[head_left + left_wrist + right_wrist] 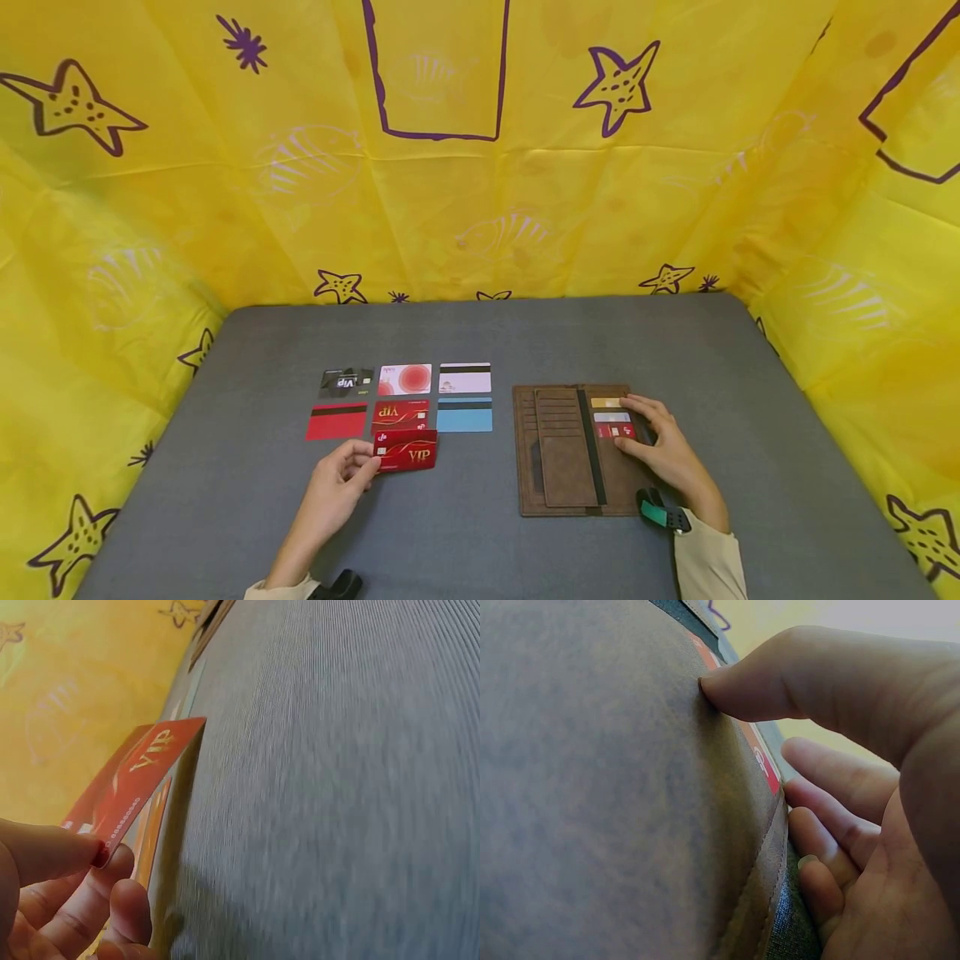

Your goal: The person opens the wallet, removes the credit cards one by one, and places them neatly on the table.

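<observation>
My left hand point(335, 487) pinches VIP card point(408, 448), long axis sideways; wallet point(564, 471) lies right of that grip, touching my relaxed right hand point(672, 457).

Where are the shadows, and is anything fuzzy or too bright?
Left wrist view: dark shadow beside the red rectangular VIP card on the ribbed grey tabletop, fuzzy yellow patterned cloth behind; right wrist view: shadow on the brown stitched wallet near the right hand, cloth washed out pale; head view: mostly clear, evenly lit.
</observation>
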`<state>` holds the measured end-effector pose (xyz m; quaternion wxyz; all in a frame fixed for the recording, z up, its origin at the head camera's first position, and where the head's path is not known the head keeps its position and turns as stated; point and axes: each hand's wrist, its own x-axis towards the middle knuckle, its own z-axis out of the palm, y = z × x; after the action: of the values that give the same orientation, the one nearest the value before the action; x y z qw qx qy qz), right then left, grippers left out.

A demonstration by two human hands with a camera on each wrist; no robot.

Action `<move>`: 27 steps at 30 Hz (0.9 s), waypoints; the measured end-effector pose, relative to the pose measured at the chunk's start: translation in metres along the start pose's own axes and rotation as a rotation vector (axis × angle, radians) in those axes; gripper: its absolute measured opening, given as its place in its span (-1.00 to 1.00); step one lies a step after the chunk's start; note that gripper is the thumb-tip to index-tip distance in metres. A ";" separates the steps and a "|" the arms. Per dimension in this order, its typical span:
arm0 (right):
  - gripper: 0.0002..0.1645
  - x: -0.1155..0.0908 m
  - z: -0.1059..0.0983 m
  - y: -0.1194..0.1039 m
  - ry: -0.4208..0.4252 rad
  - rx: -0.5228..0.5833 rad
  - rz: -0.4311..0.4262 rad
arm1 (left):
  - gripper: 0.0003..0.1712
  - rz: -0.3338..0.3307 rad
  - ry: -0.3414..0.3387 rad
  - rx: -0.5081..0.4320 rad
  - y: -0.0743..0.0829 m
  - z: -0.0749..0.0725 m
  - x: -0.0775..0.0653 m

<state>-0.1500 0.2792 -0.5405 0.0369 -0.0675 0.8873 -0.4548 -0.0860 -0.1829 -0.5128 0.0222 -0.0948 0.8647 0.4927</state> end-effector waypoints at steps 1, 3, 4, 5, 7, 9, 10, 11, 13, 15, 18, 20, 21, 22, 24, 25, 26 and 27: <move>-0.26 0.000 0.000 0.000 0.001 0.000 -0.002 | -0.83 -0.005 0.001 0.000 -0.002 -0.003 0.000; -0.26 0.000 0.000 0.000 0.003 0.002 -0.001 | -0.79 -0.014 0.005 0.006 -0.005 -0.008 0.000; -0.26 0.000 0.000 0.000 0.002 0.003 0.000 | -0.78 -0.018 0.010 0.009 -0.007 -0.011 0.000; -0.26 0.000 0.000 0.000 0.001 0.005 0.002 | -0.78 -0.020 0.018 0.014 -0.009 -0.014 0.000; -0.26 0.000 0.000 0.000 0.000 0.008 0.007 | -0.78 -0.021 0.036 0.027 -0.012 -0.019 0.000; -0.25 0.000 0.000 0.000 0.000 0.012 0.010 | -0.77 -0.016 0.055 0.044 -0.015 -0.025 0.000; -0.26 0.000 0.000 0.000 0.001 0.012 0.009 | -0.77 -0.016 0.065 0.055 -0.017 -0.028 0.000; -0.26 0.000 0.000 0.000 0.002 0.011 0.009 | -0.76 -0.017 0.074 0.069 -0.019 -0.030 0.000; -0.26 0.000 0.000 0.000 0.003 0.011 0.008 | -0.76 -0.020 0.090 0.094 -0.022 -0.035 -0.001; -0.26 0.000 0.000 0.000 0.004 0.009 0.008 | -0.75 -0.020 0.101 0.115 -0.025 -0.039 -0.001; -0.26 0.000 0.000 0.000 0.002 0.003 0.012 | -0.75 -0.019 0.120 0.153 -0.030 -0.045 -0.002; -0.26 0.000 0.000 -0.001 0.001 0.000 0.013 | -0.74 -0.022 0.128 0.182 -0.032 -0.049 -0.003; -0.26 0.000 0.000 -0.001 0.002 -0.002 0.013 | -0.73 -0.026 0.133 0.197 -0.034 -0.051 -0.003; -0.26 0.000 0.000 -0.001 0.003 -0.002 0.012 | -0.72 -0.033 0.136 0.211 -0.035 -0.053 -0.004; -0.26 0.000 0.000 -0.001 0.003 -0.003 0.007 | -0.70 -0.048 0.139 0.233 -0.037 -0.057 -0.004; -0.26 0.000 0.000 -0.001 0.004 -0.003 0.006 | -0.69 -0.061 0.140 0.244 -0.038 -0.059 -0.004; -0.26 0.000 0.000 -0.001 0.005 -0.003 0.005 | -0.67 -0.071 0.141 0.252 -0.038 -0.061 -0.004; -0.26 0.000 0.000 -0.001 0.005 -0.003 0.004 | -0.65 -0.086 0.145 0.257 -0.039 -0.063 -0.004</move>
<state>-0.1500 0.2786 -0.5400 0.0356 -0.0646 0.8881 -0.4536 -0.0713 -0.2555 -0.5130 -0.0071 -0.1634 0.9152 0.3684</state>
